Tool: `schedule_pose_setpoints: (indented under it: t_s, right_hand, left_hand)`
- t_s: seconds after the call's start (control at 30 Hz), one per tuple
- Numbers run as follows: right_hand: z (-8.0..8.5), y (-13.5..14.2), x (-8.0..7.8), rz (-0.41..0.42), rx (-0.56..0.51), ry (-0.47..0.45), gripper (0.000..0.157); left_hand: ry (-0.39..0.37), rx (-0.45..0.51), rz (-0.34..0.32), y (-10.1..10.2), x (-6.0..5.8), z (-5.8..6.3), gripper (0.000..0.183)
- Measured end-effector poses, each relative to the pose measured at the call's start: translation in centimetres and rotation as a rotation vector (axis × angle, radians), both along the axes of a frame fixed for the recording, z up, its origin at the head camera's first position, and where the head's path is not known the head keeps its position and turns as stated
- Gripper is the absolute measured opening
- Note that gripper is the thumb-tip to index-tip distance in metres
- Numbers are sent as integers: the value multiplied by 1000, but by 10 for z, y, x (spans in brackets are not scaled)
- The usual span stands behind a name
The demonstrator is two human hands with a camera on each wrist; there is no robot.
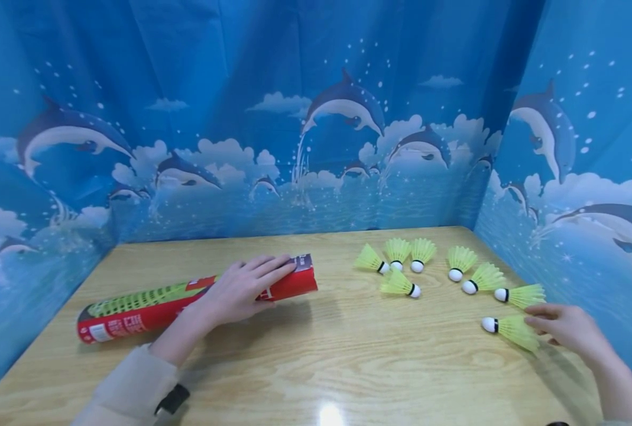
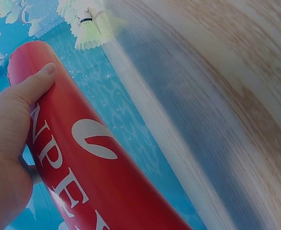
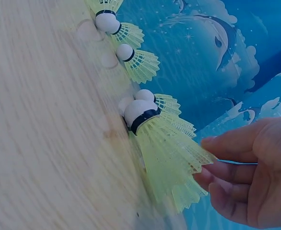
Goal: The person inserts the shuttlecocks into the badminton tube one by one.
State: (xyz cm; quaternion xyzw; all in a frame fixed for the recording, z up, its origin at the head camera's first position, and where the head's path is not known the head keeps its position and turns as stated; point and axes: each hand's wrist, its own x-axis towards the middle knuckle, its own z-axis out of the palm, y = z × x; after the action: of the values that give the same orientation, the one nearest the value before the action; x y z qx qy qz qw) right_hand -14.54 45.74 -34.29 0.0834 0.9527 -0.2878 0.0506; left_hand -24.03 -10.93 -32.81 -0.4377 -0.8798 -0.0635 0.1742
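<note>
A red cylindrical shuttlecock tube [image 1: 289,284] with a green net pattern lies slantwise at the left. My left hand [image 1: 243,287] grips it near its right end, which is raised above its shadow. In the left wrist view the thumb [image 2: 42,81] lies along the red tube [image 2: 102,167]. Far right, my right hand [image 1: 568,328] pinches the skirt edge of a yellow shuttlecock [image 1: 515,331], its white cork pointing left. The right wrist view shows the fingertips [image 3: 210,141] at the rim of that shuttlecock [image 3: 164,148]; part of the grip is hidden.
Three more yellow shuttlecocks, the nearest of them [image 1: 523,294], curve along the right side of the wooden table [image 1: 347,355]. Several others [image 1: 398,284] lie grouped at the back, right of the tube. Blue dolphin-print curtains [image 1: 241,118] stand behind and beside the table.
</note>
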Motion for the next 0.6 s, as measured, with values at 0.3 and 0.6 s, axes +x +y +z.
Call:
schedule_pose_setpoints:
  t_s: [0.3, 0.6]
  right_hand:
    - [1, -6, -3, -38, -97, 17, 56]
    - [5, -10, -5, -75, -184, 63, 53]
  left_hand:
    - [4, -1, -2, -1, 0, -1, 96]
    - [-2, 4, 0, -1, -1, -1, 96]
